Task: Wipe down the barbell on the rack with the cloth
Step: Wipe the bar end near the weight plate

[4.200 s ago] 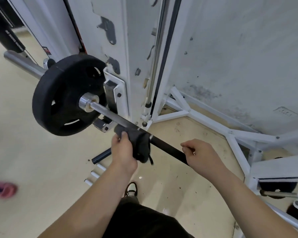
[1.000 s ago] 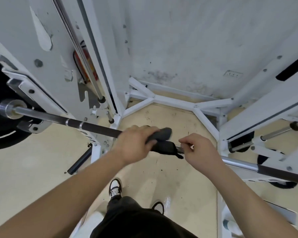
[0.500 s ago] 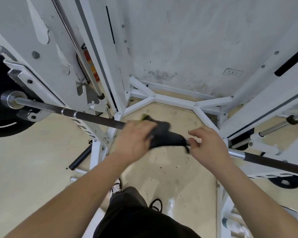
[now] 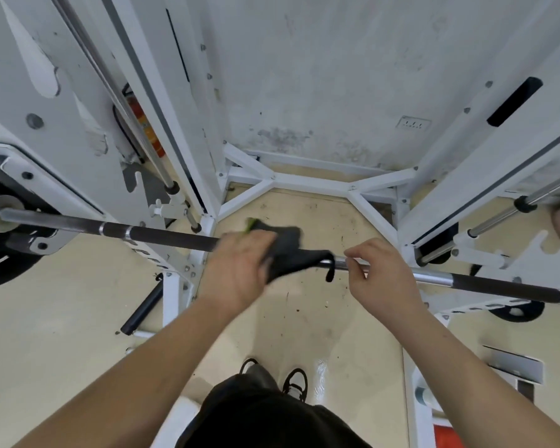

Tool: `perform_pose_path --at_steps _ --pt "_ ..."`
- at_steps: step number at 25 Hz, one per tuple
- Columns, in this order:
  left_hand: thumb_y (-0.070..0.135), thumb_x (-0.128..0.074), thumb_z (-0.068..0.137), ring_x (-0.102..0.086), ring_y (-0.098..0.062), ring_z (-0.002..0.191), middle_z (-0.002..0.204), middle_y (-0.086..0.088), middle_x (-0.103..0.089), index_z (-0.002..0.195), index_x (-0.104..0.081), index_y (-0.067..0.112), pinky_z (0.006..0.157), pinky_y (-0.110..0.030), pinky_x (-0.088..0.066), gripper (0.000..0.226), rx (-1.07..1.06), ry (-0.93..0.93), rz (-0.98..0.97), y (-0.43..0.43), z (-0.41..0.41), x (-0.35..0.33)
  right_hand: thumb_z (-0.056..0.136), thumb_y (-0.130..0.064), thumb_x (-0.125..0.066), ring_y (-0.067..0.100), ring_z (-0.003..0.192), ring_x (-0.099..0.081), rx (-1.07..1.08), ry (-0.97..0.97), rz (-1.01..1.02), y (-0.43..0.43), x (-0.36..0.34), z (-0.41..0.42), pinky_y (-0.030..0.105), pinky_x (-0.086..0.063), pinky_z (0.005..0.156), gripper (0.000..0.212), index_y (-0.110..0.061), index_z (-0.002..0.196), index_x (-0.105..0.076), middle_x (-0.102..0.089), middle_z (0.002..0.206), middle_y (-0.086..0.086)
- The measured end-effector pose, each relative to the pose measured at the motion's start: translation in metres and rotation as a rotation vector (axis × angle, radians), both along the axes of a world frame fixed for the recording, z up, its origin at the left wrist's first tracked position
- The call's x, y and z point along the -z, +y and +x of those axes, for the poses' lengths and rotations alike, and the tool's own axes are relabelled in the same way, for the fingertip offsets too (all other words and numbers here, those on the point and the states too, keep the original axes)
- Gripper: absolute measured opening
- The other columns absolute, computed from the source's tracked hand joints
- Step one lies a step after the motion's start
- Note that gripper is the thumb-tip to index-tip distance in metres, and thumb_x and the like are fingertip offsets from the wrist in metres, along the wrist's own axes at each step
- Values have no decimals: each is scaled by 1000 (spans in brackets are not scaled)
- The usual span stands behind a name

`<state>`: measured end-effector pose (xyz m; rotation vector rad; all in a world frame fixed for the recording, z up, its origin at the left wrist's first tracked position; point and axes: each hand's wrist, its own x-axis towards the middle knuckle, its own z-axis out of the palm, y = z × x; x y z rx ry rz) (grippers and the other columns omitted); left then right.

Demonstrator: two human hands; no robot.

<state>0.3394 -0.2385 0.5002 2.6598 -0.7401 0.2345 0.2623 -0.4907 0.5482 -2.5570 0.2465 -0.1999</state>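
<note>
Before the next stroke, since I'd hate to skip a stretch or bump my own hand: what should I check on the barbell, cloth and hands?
1. Cloth over the barbell: ok, draped across it mid-bar.
2. Left hand gripping the cloth: ok, though blurred.
3. Right hand steadying the barbell: ok, fingers curled over the chrome part.
4. Room to wipe rightward: not ok, the right hand sits just beside the cloth.
5. Barbell seated in the rack: cannot tell, the supports are not clearly visible.
</note>
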Motion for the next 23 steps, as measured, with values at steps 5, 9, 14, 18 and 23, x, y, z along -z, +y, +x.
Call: perform_pose_path --at_steps 5,9,14,18,23 --pt "25 -60 96 -54 -30 107 128 2 -71 131 -63 20 99 -44 -45 36 -209 31 40 -32 -16 0 87 -8 -71 19 100 -60 83 -30 -16 -4 4 -15 30 -51 78 24 -14 110 -75 -66 103 -4" --pt "30 -60 93 -58 -28 111 136 5 -69 136 -65 23 101 -42 -50 44 193 -65 26 -51 -24 0 85 -8 -72 21 106 -59 48 -40 -48 -26 -3 -21 31 -51 86 31 -13 116 -74 -65 110 -2" --pt "39 -45 98 -59 -35 93 111 -3 -74 126 -65 20 89 -45 -42 39 -326 43 109 -74 -22 -3 82 -24 -78 19 123 -51 29 185 -139 -98 -9 -46 36 -50 99 57 -17 135 -63 -57 127 -4" --pt "32 -60 95 -55 -31 97 125 8 -71 130 -64 25 89 -41 -46 37 -4 79 -52 -166 -73 -2 82 -32 -76 22 120 -51 -1 331 -321 -148 -10 -57 39 -52 93 57 -19 135 -61 -57 124 -1" --pt "34 -58 97 -56 -28 110 130 10 -68 135 -56 34 98 -44 -48 39 -120 135 52 -128 -45 0 89 -26 -67 19 91 -54 20 308 -364 -179 -3 -61 36 -53 64 15 -18 99 -74 -53 89 -6"
